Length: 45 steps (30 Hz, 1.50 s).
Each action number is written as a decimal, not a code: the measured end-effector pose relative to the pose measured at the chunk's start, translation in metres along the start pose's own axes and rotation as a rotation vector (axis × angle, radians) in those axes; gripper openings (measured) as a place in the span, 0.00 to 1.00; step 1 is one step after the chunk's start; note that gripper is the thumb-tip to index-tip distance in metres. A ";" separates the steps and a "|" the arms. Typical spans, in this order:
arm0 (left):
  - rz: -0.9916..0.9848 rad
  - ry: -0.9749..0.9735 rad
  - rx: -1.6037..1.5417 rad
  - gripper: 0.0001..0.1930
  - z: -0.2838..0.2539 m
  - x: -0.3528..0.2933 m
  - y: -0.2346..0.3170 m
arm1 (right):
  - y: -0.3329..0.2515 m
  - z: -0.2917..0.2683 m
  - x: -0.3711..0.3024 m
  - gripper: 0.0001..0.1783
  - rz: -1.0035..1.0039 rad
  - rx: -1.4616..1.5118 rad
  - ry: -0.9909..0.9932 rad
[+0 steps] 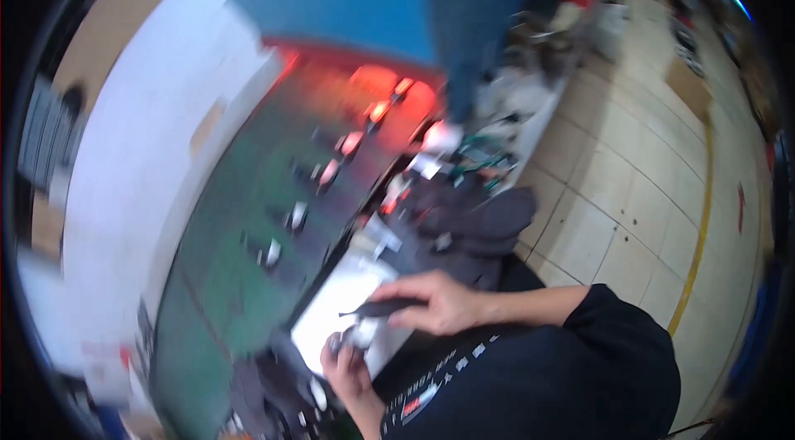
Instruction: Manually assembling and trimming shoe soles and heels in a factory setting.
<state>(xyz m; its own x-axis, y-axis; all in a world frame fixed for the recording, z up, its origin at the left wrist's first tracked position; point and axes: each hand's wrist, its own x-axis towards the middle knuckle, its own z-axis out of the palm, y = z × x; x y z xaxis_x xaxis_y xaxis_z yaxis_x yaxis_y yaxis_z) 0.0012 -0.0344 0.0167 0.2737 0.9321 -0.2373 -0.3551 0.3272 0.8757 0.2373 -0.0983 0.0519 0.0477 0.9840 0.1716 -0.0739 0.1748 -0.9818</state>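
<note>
My right hand [443, 303] is closed around a dark, elongated object [389, 307] with a thin tip pointing left. Just below that tip, my left hand [346, 371] grips a small, rounded, pale grey piece [356, 336]; blur hides its exact kind. The two held things are close together, and I cannot tell whether they touch. Both hands are over a brightly lit white work surface [331, 299]. Dark grey, soft-looking pieces [464, 216] are heaped just beyond my right hand.
A green conveyor belt [207, 274] runs along the left, carrying several small dark-and-white parts [269, 253]. Over its far end stands a blue hood [348, 14] glowing red underneath. More dark grey pieces [261, 390] lie at the lower left. Tiled floor [604, 200] stretches away on the right.
</note>
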 end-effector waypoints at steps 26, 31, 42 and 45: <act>0.069 -0.242 -0.183 0.16 0.000 0.001 0.010 | -0.001 0.029 0.019 0.20 -0.152 -0.300 -0.168; 0.061 -0.233 -0.182 0.16 -0.001 0.002 0.008 | 0.000 0.027 0.019 0.20 -0.144 -0.284 -0.161; 0.094 -0.218 -0.108 0.16 0.001 0.000 0.010 | -0.003 0.026 0.020 0.20 -0.130 -0.303 -0.184; 0.156 -0.219 -0.020 0.16 0.000 0.001 0.010 | -0.003 0.025 0.021 0.20 -0.178 -0.367 -0.192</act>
<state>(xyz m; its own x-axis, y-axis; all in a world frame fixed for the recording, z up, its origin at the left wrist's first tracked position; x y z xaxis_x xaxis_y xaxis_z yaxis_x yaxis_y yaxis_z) -0.0019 -0.0307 0.0253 0.4003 0.9164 -0.0012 -0.4257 0.1871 0.8853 0.2137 -0.0769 0.0610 -0.1603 0.9342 0.3187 0.2791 0.3526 -0.8932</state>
